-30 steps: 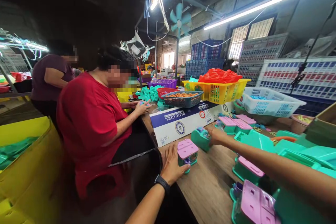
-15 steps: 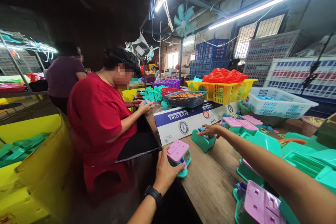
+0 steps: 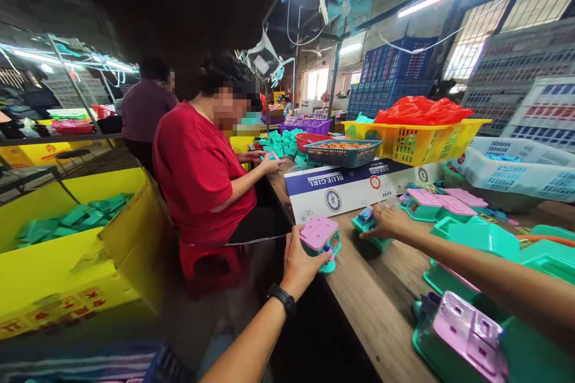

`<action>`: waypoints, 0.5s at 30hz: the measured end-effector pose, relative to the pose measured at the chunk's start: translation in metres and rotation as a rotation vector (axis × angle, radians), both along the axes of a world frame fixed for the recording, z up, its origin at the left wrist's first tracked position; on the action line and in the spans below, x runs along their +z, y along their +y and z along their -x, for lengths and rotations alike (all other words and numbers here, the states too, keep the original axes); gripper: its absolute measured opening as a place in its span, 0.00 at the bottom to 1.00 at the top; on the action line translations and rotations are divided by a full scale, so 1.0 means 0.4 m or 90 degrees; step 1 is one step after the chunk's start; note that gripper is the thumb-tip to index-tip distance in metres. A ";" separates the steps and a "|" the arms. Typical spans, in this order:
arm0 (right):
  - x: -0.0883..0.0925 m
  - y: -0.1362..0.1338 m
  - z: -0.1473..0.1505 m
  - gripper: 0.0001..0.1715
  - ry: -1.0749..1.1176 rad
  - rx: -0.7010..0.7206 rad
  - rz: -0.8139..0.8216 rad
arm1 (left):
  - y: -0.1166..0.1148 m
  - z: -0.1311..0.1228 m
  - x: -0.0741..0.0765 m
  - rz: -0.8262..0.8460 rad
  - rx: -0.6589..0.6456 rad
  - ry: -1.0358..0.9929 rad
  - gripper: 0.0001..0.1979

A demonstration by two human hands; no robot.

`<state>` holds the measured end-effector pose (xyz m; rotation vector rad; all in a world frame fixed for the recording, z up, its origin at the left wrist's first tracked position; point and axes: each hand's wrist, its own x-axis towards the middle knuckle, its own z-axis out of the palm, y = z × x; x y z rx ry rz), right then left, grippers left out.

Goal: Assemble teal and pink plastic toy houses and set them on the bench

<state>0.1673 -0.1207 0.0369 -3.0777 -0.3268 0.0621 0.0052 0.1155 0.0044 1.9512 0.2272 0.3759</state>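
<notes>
Both hands are gripping: left hand [image 3: 299, 260] clasping the pink-lidded toy [image 3: 320, 238], right hand [image 3: 386, 221] seemingly closing on a teal toy [image 3: 366, 224]; overhanging the table [image 3: 372, 305] edge, the pink-lidded one is risking a fall.

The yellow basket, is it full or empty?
Full. The yellow basket on the table holds a red bag heaped above its rim. What lies under the bag cannot be told.

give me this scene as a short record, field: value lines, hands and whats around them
left hand: grips a teal toy with pink lid at the table edge
right hand: rests on an open teal toy
behind: blue girl carton, blue basket, yellow basket
neighbour: person in red shirt, seated, handling a small part
</notes>
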 end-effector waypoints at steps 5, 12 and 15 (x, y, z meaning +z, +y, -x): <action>0.017 0.028 0.021 0.47 0.054 0.022 0.000 | -0.017 -0.009 -0.013 -0.015 0.003 0.012 0.36; 0.063 0.014 -0.046 0.35 0.240 -0.038 -0.052 | -0.048 -0.034 -0.032 -0.053 0.017 0.059 0.37; 0.062 0.009 -0.047 0.39 0.257 -0.030 -0.044 | -0.060 -0.039 -0.031 -0.053 0.025 0.068 0.39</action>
